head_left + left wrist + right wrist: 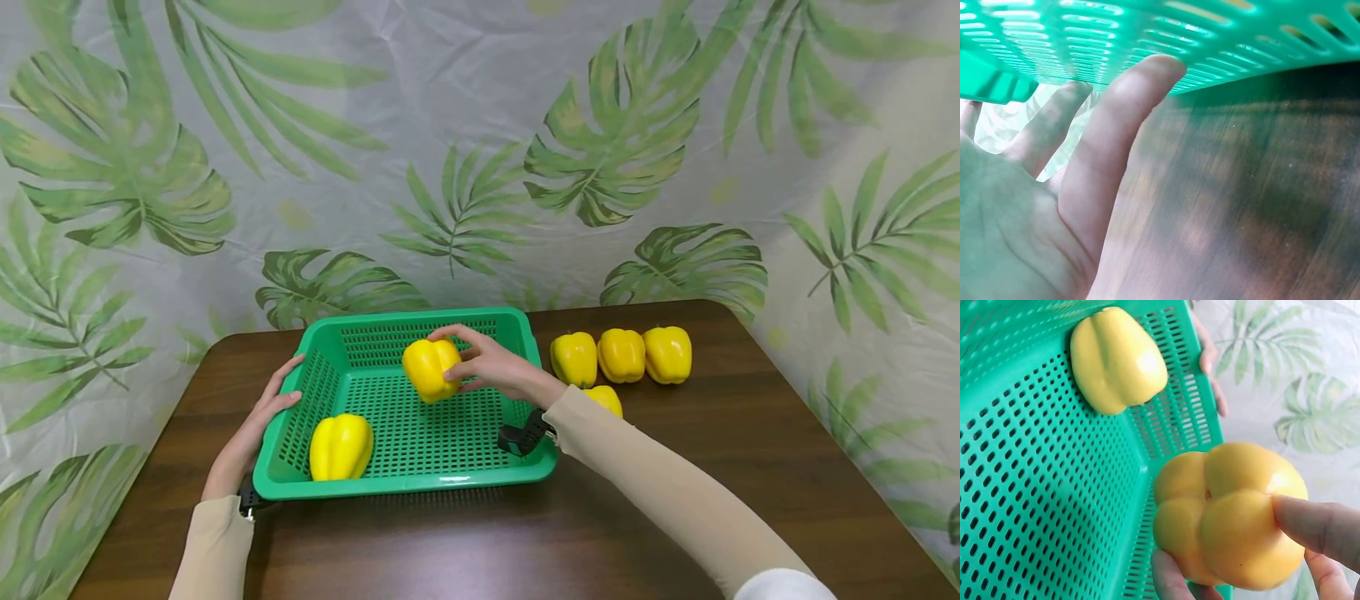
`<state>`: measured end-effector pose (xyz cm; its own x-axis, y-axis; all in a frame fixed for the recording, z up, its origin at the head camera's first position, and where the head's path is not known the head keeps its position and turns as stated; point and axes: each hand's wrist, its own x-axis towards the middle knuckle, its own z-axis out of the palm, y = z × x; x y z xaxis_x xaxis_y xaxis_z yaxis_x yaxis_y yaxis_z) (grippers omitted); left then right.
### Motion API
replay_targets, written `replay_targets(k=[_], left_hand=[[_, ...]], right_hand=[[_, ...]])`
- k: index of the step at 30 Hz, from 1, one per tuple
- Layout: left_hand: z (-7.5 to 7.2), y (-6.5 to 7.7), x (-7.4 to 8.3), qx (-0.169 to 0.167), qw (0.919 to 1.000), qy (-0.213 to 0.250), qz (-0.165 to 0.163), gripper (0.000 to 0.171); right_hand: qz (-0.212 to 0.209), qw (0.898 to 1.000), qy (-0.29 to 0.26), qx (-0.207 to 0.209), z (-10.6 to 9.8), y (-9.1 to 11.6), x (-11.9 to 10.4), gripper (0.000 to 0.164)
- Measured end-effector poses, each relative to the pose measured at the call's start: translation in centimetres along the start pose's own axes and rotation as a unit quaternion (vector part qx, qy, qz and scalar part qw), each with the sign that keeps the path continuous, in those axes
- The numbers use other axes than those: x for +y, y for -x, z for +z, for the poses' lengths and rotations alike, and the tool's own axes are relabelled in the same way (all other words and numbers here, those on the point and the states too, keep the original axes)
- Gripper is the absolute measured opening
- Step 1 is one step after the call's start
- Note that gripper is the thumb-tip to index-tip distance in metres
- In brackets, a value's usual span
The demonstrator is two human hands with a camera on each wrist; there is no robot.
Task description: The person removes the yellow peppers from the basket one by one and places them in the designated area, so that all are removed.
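Currently, the held yellow pepper (429, 368) is off the basket floor, above the green basket (420, 482), at about twelve o'clock of its middle as the head view shows it. The right hand (491, 365) pinches it, thumb on one side and fingers on the other, set only as wide as the pepper; its lobed base faces the right wrist camera. The exact gap beneath it is hard to judge from these angles.

A second pepper (341, 447) lies inside the basket at eight o'clock, close to the side wall. The left hand (253, 429) is at nine o'clock, its thumb and fingers spread, fairly straight and touching the basket's side; it grips no pepper.

Outside the basket, between two and three o'clock, three yellow peppers (621, 356) stand in a row, close together. Nearer the person, at three o'clock, is a fourth loose pepper (606, 400), partly hidden by the right sleeve (645, 475), which enters from four o'clock. A dark device (525, 433) is worn on the right wrist.

Basket and loose peppers rest on a dark brown worktop (450, 550). Beyond, at twelve o'clock, hangs a pale leaf-printed cloth (465, 108).
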<state>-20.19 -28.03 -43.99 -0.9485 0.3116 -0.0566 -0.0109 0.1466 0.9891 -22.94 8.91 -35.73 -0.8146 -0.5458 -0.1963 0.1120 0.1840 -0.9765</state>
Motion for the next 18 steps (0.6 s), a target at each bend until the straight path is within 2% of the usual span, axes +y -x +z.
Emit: replay_targets(k=[11, 18], left_hand=[[-0.1, 0.2, 0.0, -0.007, 0.9999, 0.013, 0.002, 0.056], [-0.1, 0.0, 0.0, -0.01, 0.9999, 0.012, 0.007, 0.055]], right_hand=[[-0.013, 1.0, -0.009, -0.005, -1.2, 1.6, 0.2, 0.054], [-0.008, 1.0, -0.006, 0.007, -2.1, 2.6, 0.5, 0.055]])
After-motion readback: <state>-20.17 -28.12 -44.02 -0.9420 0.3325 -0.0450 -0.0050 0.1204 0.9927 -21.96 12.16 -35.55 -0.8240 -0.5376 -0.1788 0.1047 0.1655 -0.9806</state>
